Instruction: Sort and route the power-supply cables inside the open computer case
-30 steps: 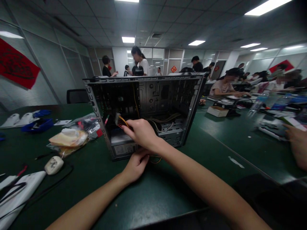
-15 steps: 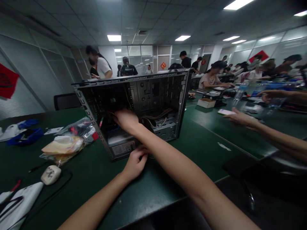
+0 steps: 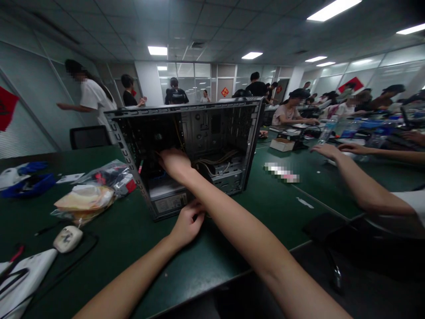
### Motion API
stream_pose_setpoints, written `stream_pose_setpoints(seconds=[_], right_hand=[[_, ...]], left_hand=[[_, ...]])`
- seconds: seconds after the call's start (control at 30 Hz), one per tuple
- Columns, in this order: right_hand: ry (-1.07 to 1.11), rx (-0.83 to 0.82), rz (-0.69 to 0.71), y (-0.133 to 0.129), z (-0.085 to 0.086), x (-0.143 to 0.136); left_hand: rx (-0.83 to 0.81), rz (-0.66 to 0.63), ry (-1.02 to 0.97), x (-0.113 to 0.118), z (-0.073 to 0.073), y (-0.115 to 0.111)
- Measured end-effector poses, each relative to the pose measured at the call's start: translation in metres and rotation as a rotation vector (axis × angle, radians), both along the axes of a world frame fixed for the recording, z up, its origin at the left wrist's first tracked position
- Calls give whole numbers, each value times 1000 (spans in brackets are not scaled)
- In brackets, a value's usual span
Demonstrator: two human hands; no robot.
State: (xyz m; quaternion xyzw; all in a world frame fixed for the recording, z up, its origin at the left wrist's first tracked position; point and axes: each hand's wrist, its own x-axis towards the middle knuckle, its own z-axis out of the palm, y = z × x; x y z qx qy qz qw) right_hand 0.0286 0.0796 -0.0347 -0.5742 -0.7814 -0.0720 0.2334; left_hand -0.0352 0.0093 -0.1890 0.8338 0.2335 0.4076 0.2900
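Observation:
An open computer case (image 3: 166, 204) stands upright on the green table, its inner parts, fan and cables facing me. My right hand (image 3: 175, 163) reaches inside at the case's left part, beside the dark fan; its fingertips are lost in shadow, so what they touch is hidden. Under my right forearm, my left hand (image 3: 188, 222) rests on the table at the lower front edge of the case. Its fingers are curled, and anything between them is too small to make out. Beige cables (image 3: 212, 167) run through the middle of the case.
Left of the case lie a plastic bag of parts (image 3: 114, 177), a wrapped yellowish packet (image 3: 84, 199), a white round device (image 3: 68, 239) and a blue tray (image 3: 31, 185). A person's arms (image 3: 355, 177) rest at the right, near bottles and a small box (image 3: 282, 144).
Both my hands stay nearly where they were. At the right, a person's hand has let go of a phone-like item, now on the table. A standing person in white has moved left.

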Motion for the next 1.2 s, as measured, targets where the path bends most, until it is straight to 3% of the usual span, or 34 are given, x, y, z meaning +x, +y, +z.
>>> stream_pose_setpoints(seconds=[0.27,0.73,1.2], right_hand=[[-4,13,-25,-1,5,5],[-6,44,-35,6,-6,-4],[-1,33,-22,-4,-4,-1]], left_hand=[[-1,14,-1,0,1,0],[-8,-12,29,0,-3,1],[17,-2,41,0,3,-4]])
